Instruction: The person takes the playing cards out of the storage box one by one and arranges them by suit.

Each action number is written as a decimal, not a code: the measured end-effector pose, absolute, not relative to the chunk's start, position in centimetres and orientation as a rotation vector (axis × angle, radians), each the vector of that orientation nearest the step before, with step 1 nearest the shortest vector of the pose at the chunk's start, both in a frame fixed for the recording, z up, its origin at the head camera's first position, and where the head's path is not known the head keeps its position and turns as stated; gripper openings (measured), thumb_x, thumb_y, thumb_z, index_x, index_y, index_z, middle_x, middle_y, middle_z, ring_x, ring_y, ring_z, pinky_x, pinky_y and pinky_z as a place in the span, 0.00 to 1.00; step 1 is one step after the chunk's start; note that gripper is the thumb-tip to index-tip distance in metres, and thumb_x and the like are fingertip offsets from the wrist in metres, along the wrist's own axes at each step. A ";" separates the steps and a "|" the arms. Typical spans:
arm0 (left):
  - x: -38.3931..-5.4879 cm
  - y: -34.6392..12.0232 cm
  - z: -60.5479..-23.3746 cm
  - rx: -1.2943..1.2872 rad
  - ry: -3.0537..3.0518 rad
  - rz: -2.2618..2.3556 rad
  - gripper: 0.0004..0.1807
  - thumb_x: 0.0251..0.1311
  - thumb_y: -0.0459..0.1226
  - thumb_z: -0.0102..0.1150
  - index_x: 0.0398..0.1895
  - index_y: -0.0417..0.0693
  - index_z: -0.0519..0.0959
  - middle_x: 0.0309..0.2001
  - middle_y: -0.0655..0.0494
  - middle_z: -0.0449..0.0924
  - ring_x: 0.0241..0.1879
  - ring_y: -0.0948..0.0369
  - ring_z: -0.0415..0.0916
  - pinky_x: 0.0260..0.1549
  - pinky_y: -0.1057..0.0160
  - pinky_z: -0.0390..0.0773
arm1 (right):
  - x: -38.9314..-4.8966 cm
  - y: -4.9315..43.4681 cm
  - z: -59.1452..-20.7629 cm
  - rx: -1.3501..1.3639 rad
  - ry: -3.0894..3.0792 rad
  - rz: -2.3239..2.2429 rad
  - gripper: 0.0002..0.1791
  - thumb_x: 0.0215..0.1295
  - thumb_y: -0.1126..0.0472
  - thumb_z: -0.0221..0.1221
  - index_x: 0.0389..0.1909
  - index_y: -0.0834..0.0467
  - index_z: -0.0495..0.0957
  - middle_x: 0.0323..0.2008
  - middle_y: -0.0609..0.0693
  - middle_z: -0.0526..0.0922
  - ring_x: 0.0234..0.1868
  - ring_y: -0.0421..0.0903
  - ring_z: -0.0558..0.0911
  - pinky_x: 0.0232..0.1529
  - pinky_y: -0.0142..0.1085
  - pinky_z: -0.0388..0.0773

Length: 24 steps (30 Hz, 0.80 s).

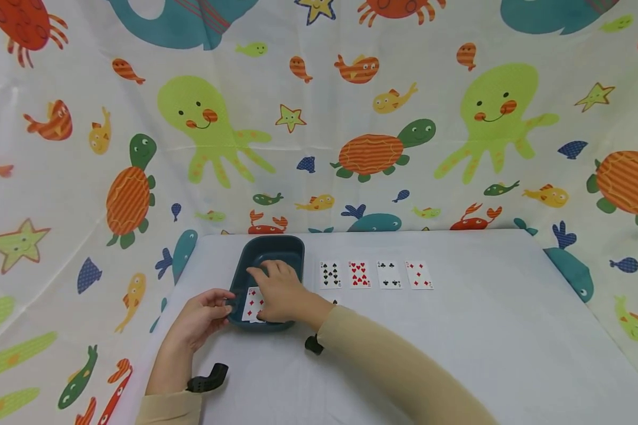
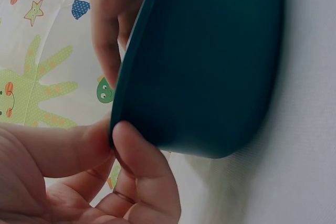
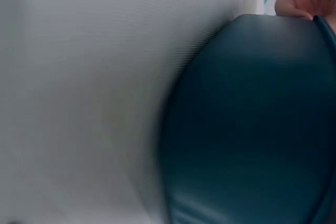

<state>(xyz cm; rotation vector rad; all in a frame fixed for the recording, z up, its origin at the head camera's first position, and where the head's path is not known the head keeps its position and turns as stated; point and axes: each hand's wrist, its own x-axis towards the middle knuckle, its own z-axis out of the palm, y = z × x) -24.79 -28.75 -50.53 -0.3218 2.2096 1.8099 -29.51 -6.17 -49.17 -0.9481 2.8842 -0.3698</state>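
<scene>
A dark teal tray (image 1: pixel 273 241) with raised walls stands on the white table. My left hand (image 1: pixel 204 316) pinches its left rim between thumb and fingers; the left wrist view shows the thumb and fingers meeting at the rim (image 2: pixel 119 95). Reaching over the tray from the right, my right hand (image 1: pixel 284 292) has its fingers and thumb spread apart. Beneath its thumb lies a red diamond playing card (image 1: pixel 252 302) in the tray, partly covered by the hand. Whether other cards lie under it, I cannot tell.
Right of the tray, several face-up cards form a row: a spade card (image 1: pixel 330 275), a heart card (image 1: pixel 359 275), a club card (image 1: pixel 389 275) and a diamond card (image 1: pixel 419 275). Below the spade card, another card (image 1: pixel 336 302) is mostly hidden by my right wrist. A sea-animal curtain (image 1: pixel 319 165) hangs behind.
</scene>
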 end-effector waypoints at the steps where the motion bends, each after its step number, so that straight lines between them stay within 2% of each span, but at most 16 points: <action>1: -24.8 -28.8 -50.6 -0.322 2.211 1.810 0.18 0.74 0.30 0.59 0.65 0.37 0.78 0.37 0.57 0.74 0.35 0.59 0.78 0.39 0.65 0.86 | -29.6 -6.5 -49.2 -0.944 2.885 -0.342 0.58 0.60 0.37 0.75 0.86 0.42 0.54 0.82 0.51 0.60 0.82 0.54 0.59 0.84 0.53 0.59; 12: -24.8 -28.9 -50.8 -0.328 2.208 1.815 0.18 0.74 0.29 0.60 0.65 0.37 0.78 0.37 0.57 0.74 0.35 0.59 0.77 0.38 0.65 0.86 | -30.1 -8.1 -50.7 -0.935 2.852 -0.234 0.51 0.61 0.36 0.74 0.82 0.44 0.64 0.74 0.51 0.72 0.74 0.51 0.69 0.76 0.48 0.70; 24: -24.7 -28.8 -50.7 -0.329 2.192 1.839 0.17 0.73 0.29 0.61 0.63 0.38 0.80 0.36 0.57 0.74 0.34 0.59 0.77 0.38 0.65 0.86 | -30.2 -8.4 -50.9 -0.950 2.856 -0.215 0.47 0.62 0.39 0.74 0.80 0.42 0.67 0.71 0.48 0.76 0.70 0.50 0.72 0.69 0.48 0.73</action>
